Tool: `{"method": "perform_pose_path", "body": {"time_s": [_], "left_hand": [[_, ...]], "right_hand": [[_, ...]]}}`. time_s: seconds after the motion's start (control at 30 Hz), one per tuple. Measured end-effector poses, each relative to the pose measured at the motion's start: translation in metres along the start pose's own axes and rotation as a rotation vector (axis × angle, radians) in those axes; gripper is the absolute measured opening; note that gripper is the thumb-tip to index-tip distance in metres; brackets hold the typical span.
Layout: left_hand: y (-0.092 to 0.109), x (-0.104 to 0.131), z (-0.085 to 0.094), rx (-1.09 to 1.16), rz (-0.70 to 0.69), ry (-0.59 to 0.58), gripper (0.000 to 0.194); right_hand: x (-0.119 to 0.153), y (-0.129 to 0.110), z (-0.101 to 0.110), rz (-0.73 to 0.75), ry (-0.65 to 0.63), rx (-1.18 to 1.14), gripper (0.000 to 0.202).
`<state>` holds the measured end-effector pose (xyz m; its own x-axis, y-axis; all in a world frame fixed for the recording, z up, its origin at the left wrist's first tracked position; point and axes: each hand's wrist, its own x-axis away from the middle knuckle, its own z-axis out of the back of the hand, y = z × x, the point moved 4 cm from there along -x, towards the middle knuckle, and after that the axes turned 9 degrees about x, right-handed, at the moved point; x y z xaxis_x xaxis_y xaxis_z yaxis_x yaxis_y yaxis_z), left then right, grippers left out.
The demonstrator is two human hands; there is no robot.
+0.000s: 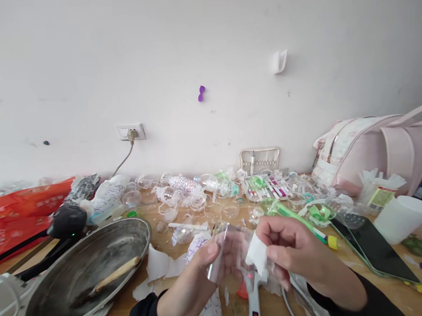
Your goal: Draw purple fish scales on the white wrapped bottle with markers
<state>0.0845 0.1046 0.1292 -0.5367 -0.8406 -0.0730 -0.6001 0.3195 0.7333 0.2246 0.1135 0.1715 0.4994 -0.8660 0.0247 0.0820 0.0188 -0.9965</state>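
My left hand (pixel 202 267) is wrapped around a curved clear plastic sheet (pixel 218 256) that looks cut from a bottle. Between the thumb and fingers of my right hand (pixel 297 250) is a torn piece of white paper (pixel 257 253), close against the plastic's right side. Just below both hands lies a grey corded tool (pixel 253 295) with a red switch and a small red light; its front end is hidden. White paper with purple scale-like lines (pixel 209 311) lies under my left wrist.
An oval metal pan (pixel 129 223) with a wooden-handled brush (pixel 114 275) stands at the left. Clear plastic scraps and a marker set (pixel 269 188) line the wall. A dark phone (pixel 381 248), white cup (pixel 403 218) and pink bag (pixel 366 145) are at the right.
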Motion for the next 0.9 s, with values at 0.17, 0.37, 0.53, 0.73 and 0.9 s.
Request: {"method": "perform_pose_path", "body": {"time_s": [0.17, 0.37, 0.53, 0.73, 0.9], "left_hand": [[0.002, 0.000, 0.002, 0.057, -0.018, -0.013, 0.044], [0.007, -0.001, 0.008, -0.164, -0.091, 0.131, 0.036], [0.011, -0.004, 0.008, -0.292, -0.154, 0.207, 0.029], [0.004, -0.001, 0.010, -0.108, -0.062, 0.150, 0.043], [0.005, -0.006, 0.010, 0.270, 0.045, 0.004, 0.052]], "right_hand": [[-0.003, 0.003, 0.006, 0.016, 0.001, -0.122, 0.005], [0.000, -0.011, 0.017, 0.129, 0.302, 0.440, 0.029], [0.001, -0.013, 0.015, 0.094, 0.478, 1.086, 0.039], [-0.004, -0.012, 0.005, 0.260, 0.264, 1.008, 0.044], [0.004, -0.010, 0.005, 0.206, 0.053, 0.353, 0.034]]}}
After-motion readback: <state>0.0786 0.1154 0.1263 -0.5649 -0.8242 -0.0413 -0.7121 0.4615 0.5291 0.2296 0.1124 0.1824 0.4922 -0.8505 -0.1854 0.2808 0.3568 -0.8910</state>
